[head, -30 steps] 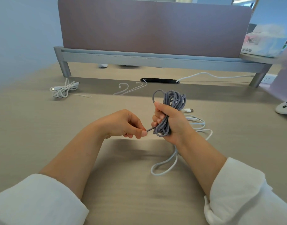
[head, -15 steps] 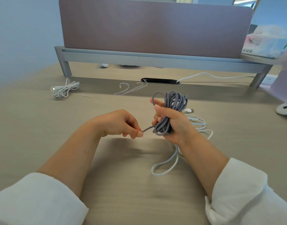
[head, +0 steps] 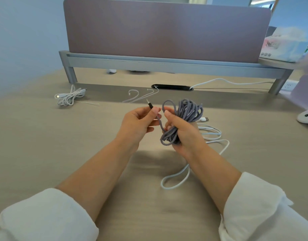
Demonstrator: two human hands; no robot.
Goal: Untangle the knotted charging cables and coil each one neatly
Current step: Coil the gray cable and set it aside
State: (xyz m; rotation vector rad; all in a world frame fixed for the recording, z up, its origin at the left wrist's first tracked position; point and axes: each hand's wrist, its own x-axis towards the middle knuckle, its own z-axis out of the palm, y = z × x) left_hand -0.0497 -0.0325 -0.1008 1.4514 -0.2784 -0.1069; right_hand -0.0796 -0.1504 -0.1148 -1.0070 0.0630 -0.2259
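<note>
A grey braided cable is bundled in loops above the wooden desk, and my right hand grips the bundle round its middle. My left hand pinches the cable's free end just behind its dark plug, which points up and away. A short stretch of braid runs from that pinch down into the bundle. A white cable lies loose on the desk under and behind my right forearm, its plug showing past the bundle. Another white cable lies bundled at the far left.
A grey monitor riser with a mauve partition spans the back. Thin white cable ties and a black grommet slot with a white lead sit before it. A white game controller lies at the right edge, a tissue box above.
My left hand has turned palm up and risen, pulling the plug end out of the bundle until the dark plug shows. My right hand holds the bundle in much the same place.
</note>
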